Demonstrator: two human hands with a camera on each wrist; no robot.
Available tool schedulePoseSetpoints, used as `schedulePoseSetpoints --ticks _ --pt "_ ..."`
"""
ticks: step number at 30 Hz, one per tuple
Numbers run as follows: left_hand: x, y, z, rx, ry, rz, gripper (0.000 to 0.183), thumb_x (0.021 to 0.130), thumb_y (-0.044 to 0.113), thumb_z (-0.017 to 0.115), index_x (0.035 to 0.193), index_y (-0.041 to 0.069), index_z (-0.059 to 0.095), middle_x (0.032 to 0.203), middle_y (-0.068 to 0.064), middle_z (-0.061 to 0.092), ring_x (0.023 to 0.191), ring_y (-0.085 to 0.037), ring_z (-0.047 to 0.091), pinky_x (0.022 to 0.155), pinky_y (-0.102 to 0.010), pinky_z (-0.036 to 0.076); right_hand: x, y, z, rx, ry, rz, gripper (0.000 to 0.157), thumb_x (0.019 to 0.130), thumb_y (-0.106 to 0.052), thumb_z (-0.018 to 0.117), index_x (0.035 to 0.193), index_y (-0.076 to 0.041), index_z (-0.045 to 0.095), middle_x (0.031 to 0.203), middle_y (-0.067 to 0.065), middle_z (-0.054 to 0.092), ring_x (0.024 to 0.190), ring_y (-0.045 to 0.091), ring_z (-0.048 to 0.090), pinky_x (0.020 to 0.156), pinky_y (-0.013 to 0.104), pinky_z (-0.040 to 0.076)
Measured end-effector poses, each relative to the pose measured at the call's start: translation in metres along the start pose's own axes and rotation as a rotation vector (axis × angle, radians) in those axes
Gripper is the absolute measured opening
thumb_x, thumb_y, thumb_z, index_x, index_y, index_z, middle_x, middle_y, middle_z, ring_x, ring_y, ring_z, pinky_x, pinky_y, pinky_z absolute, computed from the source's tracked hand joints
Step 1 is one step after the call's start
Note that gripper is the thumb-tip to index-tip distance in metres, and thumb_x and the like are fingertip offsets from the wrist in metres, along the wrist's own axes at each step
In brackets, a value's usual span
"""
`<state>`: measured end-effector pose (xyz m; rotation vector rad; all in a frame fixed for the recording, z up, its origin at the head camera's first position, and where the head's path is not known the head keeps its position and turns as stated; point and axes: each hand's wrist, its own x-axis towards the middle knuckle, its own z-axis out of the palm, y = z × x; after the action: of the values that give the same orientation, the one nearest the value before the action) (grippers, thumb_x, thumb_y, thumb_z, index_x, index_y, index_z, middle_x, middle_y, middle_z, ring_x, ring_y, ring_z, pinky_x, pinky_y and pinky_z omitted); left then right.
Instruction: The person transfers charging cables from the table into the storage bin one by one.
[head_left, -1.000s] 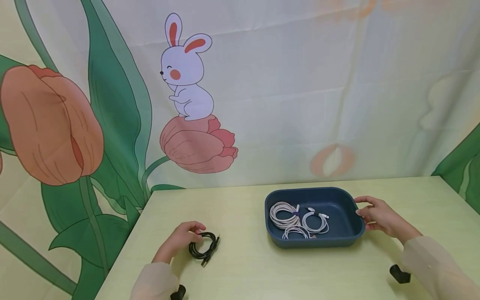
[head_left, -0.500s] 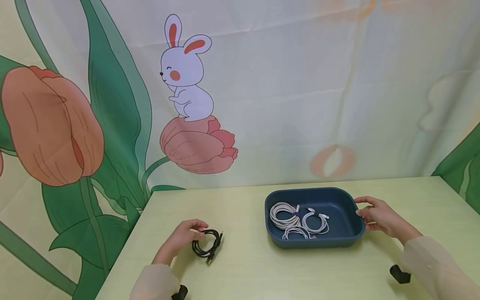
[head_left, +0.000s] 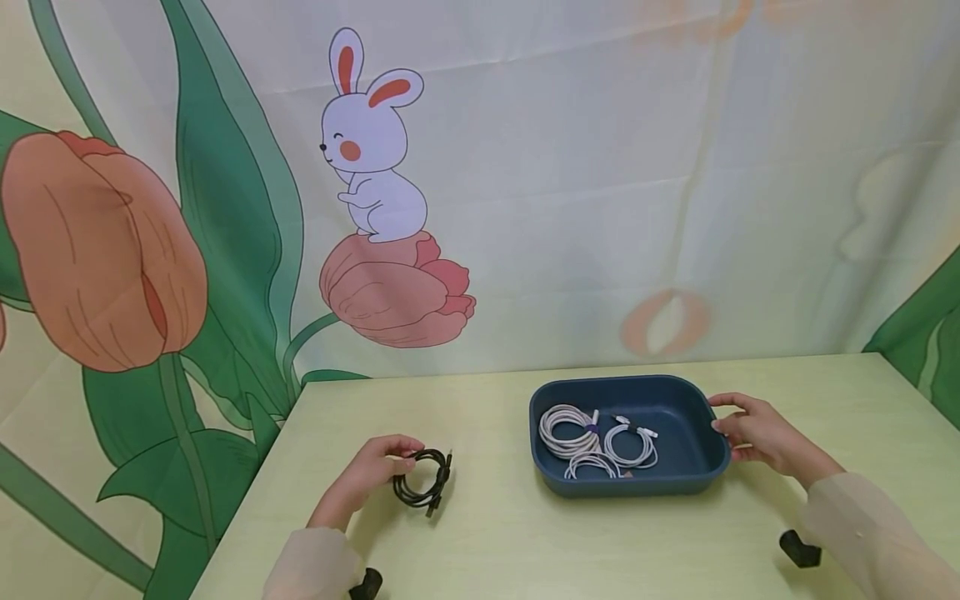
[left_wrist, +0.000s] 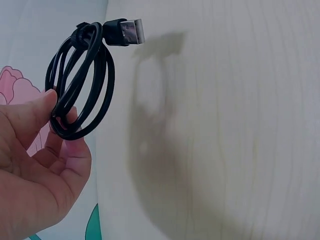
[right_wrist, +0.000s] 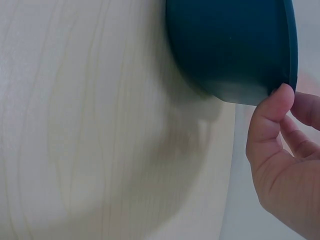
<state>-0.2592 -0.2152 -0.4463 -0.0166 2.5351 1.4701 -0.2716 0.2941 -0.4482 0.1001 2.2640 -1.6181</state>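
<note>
In the head view my left hand [head_left: 369,468] pinches a coiled black USB cable [head_left: 442,478] between thumb and fingers. The left wrist view shows the coil hanging over its shadow, its metal USB plug [left_wrist: 133,32] sticking out at the top beside a cable tie. On the right, my right hand [head_left: 761,435] grips the right end of a dark blue storage bin [head_left: 630,486], which stands on the table. In the right wrist view the thumb [right_wrist: 280,102] presses the bin's outer wall near the rim, with the other fingers partly hidden behind.
White coiled cables lie in the bin's left half, a large coil [head_left: 548,437] with a purple tie among them. The pale wooden table [head_left: 480,550] ends at a hanging cloth [head_left: 540,208] printed with a rabbit and tulips. A black wrist device [head_left: 800,549] sits below the right sleeve.
My left hand has raised the black cable off the table and carried it slightly to the right and away from me. The right hand and the bin have stayed in place.
</note>
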Motion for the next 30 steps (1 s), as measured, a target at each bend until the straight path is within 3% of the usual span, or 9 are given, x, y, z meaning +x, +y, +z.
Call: schedulePoseSetpoints --ticks 8,30 --pt "0.000 0.006 0.004 -0.051 -0.006 -0.013 0.023 0.081 -0.002 0.054 0.103 -0.002 0.059 0.088 -0.006 0.055 0.077 -0.014 0.048 0.064 -0.027 0.042 0.000 0.001 -0.001 -0.001 0.006 0.001 0.050 0.089 -0.014 0.046 0.133 -0.002 0.025 0.078 0.002 0.051 0.060 0.013 0.051 0.056 0.027 0.047" --pt "0.003 0.028 0.020 -0.143 -0.004 0.044 0.024 0.082 0.000 0.054 0.105 -0.003 0.059 0.085 -0.005 0.053 0.073 -0.010 0.048 0.062 -0.024 0.042 -0.001 -0.001 0.002 -0.001 0.010 0.003 0.051 0.090 -0.015 0.047 0.134 -0.002 0.024 0.081 0.004 0.050 0.059 0.013 0.050 0.056 0.027 0.047"
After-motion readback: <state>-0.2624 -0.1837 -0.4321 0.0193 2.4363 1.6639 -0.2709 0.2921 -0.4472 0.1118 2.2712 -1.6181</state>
